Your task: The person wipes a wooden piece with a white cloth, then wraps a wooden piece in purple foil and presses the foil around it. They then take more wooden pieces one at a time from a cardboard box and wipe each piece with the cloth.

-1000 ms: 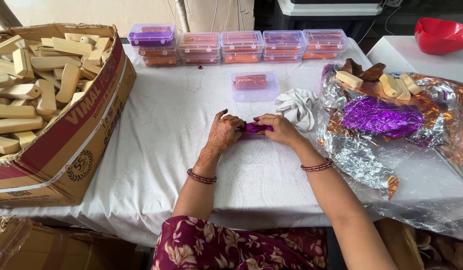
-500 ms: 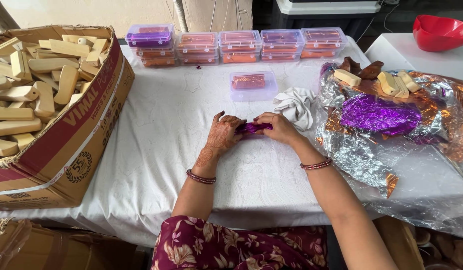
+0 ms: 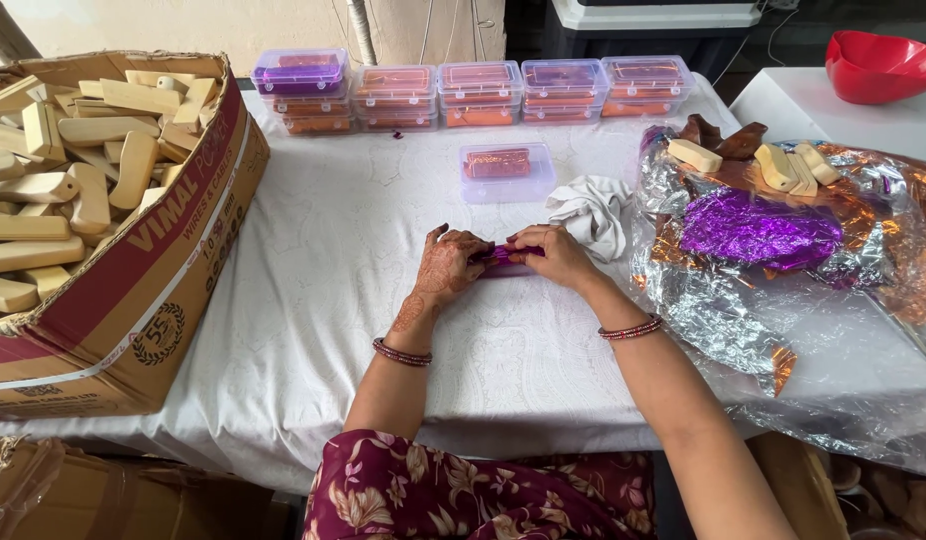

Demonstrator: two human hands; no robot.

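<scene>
A small block wrapped in purple foil (image 3: 501,258) lies on the white tablecloth (image 3: 343,260) in the middle of the table. My left hand (image 3: 449,266) presses on its left end and my right hand (image 3: 550,253) grips its right end, fingers folded over the foil. Most of the block is hidden under my fingers. A crumpled white cloth (image 3: 587,212) lies just beyond my right hand.
A big cardboard box (image 3: 133,290) full of pale wooden blocks sits at the left. Several lidded plastic boxes (image 3: 478,92) line the far edge, one small box (image 3: 506,168) nearer. Silver, purple and orange foil sheets (image 3: 753,240) with loose blocks cover the right. A red bowl (image 3: 880,66) stands far right.
Both hands stay on the purple-wrapped block; only the fingers have shifted slightly on the foil.
</scene>
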